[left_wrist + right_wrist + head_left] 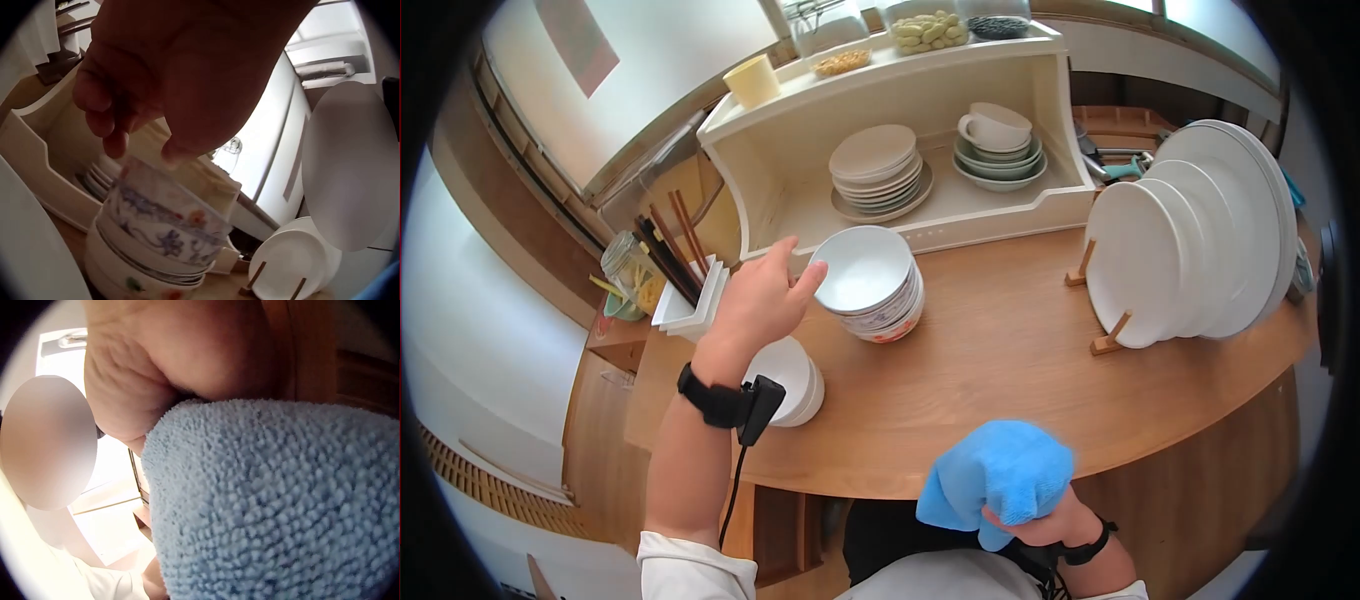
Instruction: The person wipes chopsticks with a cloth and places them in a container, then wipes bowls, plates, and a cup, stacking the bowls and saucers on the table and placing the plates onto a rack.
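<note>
A stack of bowls with floral sides (885, 310) stands mid-table in the head view. Just left of its rim is my left hand (765, 300), thumb and fingers apart and holding nothing. From the left wrist view, that hand (169, 81) hovers over the patterned bowls (165, 231); whether a fingertip touches the rim, I cannot tell. White bowls (792, 380) stand partly behind the left wrist. Near the table's front edge my right hand (1045, 520) grips a bunched blue cloth (1005, 470). In the right wrist view the cloth (269, 494) hides the fingers.
Behind the bowls, a cream shelf (1000, 218) holds stacked plates (875, 155), green bowls (1000, 172) and a cup (997, 128). Large white plates (1140, 265) stand in a wooden rack (1108, 340) at right. Chopsticks stand in a white holder (690, 310) at left.
</note>
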Demonstrator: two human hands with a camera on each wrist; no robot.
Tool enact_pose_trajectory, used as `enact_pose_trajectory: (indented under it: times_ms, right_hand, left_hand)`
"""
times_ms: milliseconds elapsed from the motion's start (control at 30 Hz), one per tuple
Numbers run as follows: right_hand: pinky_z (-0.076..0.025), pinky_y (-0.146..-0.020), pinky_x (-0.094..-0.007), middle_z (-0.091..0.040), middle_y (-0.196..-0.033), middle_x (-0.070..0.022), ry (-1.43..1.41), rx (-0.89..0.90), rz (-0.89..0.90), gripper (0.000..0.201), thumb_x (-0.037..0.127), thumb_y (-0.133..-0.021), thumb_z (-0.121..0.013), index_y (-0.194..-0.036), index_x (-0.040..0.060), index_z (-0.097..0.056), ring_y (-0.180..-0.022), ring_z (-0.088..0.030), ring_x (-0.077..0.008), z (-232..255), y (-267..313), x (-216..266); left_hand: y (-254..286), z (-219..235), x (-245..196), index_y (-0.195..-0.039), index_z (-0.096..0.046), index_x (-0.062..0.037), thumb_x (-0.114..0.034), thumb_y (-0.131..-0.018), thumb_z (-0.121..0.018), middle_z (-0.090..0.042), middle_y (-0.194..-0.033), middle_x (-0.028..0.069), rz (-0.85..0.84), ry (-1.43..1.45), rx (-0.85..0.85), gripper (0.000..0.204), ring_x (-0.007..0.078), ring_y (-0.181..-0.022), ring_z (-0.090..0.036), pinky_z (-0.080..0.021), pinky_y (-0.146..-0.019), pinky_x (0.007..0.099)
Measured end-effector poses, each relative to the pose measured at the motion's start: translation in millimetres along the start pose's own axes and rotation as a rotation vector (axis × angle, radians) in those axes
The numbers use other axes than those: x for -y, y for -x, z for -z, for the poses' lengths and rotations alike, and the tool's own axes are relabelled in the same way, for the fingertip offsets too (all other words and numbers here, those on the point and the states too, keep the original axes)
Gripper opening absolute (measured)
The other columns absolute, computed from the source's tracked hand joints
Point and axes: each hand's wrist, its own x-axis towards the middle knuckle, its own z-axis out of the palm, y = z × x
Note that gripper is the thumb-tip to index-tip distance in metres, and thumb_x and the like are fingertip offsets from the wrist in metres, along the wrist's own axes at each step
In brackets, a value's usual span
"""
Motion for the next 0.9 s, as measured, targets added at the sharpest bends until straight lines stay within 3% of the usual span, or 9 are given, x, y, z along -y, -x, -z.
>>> enact_pose_trajectory:
  times_ms: [133,333,433,533,600,633,733,800,900]
  right_hand:
    - [-0.036,-0.106,-0.0435,-0.06,-0.125,-0.0087,0.051,0.013,-0.005,0.043,0.015,-0.08,-0.072,-0.121,0.0123,-0.06,-0.12,-0.053,-0.0273,0,4,-1]
    - [-0.035,-0.108,-0.0444,-0.059,-0.128,-0.0097,-0.053,0.024,-0.052,0.046,0.016,-0.08,-0.073,-0.124,0.0129,-0.059,-0.123,-0.051,-0.0285,-3,2,3]
    - [-0.036,-0.106,-0.0435,-0.06,-0.124,-0.0091,-0.094,-0.001,-0.097,0.045,0.014,-0.079,-0.073,-0.122,0.0114,-0.059,-0.12,-0.053,-0.028,-5,0,3]
    - [-0.046,-0.093,-0.0383,-0.065,-0.107,-0.0071,0.129,-0.104,0.129,0.027,0.008,-0.077,-0.074,-0.102,0.0094,-0.065,-0.104,-0.061,-0.0238,-10,-9,11]
    - [-0.046,-0.093,-0.0383,-0.064,-0.11,-0.007,-0.124,-0.395,-0.178,0.029,0.011,-0.079,-0.073,-0.106,0.0057,-0.063,-0.106,-0.059,-0.0211,-19,6,9]
    - [-0.044,-0.095,-0.0375,-0.059,-0.12,-0.0082,-0.131,-0.32,-0.235,0.039,0.015,-0.084,-0.069,-0.119,0.003,-0.055,-0.11,-0.056,-0.0196,-14,14,3]
    - [-0.038,-0.101,-0.0347,-0.055,-0.124,-0.0083,-0.518,-0.37,-0.193,0.049,0.008,-0.087,-0.065,-0.131,0.0004,-0.044,-0.116,-0.049,-0.0159,-19,-13,20]
    - [-0.036,-0.103,-0.0335,-0.051,-0.128,-0.0096,-0.473,-0.316,-0.053,0.053,0.003,-0.089,-0.062,-0.136,-0.0007,-0.038,-0.119,-0.046,-0.0168,-27,-34,24]
    - [-0.036,-0.103,-0.0349,-0.053,-0.127,-0.0085,-0.236,-0.396,-0.137,0.044,0.0,-0.091,-0.056,-0.132,0.0002,-0.044,-0.119,-0.048,-0.0174,-40,-48,25]
  left_hand:
    - [-16,-9,-2,-0.119,-0.059,0.0035,-0.03,-0.088,-0.059,-0.065,-0.079,0.0172,-0.002,0.024,0.22,0.046,0.0285,-0.075,-0.064,-0.049,-0.071,0.039]
    - [-17,-18,17,-0.109,-0.062,0.0055,-0.017,-0.087,-0.053,-0.063,-0.066,0.0159,-0.033,0.282,0.146,0.033,0.0269,-0.063,-0.063,-0.049,-0.064,0.0364]
    - [-12,-23,23,-0.11,-0.06,0.0056,-0.014,-0.088,-0.052,-0.059,-0.06,0.0134,-0.083,0.394,-0.024,0.03,0.0245,-0.056,-0.059,-0.047,-0.06,0.035]
    - [14,-5,5,-0.114,-0.058,0.0054,-0.012,-0.089,-0.052,-0.056,-0.058,0.0122,-0.182,0.405,-0.171,0.031,0.021,-0.053,-0.057,-0.046,-0.057,0.0344]
    - [41,7,-11,-0.117,-0.056,0.0049,-0.01,-0.089,-0.054,-0.053,-0.056,0.0114,-0.212,0.432,-0.296,0.031,0.0194,-0.049,-0.053,-0.044,-0.052,0.0329]
    - [55,10,-19,-0.117,-0.056,0.0049,-0.01,-0.089,-0.054,-0.053,-0.056,0.0114,-0.206,0.435,-0.298,0.031,0.0194,-0.049,-0.053,-0.044,-0.052,0.0329]
    - [98,5,-32,-0.119,-0.057,0.003,-0.005,-0.086,-0.058,-0.053,-0.057,0.0103,-0.315,0.457,-0.264,0.034,0.0184,-0.043,-0.05,-0.041,-0.045,0.0309]
    - [118,-11,-36,-0.121,-0.057,0.0019,-0.003,-0.084,-0.06,-0.051,-0.053,0.0074,-0.55,0.417,-0.298,0.038,0.0182,-0.04,-0.048,-0.041,-0.043,0.0284]
    - [145,-28,-28,-0.122,-0.057,0.0009,-0.01,-0.081,-0.065,-0.062,-0.075,0.0119,-0.483,0.537,-0.181,0.044,0.0204,-0.063,-0.06,-0.049,-0.06,0.0316]
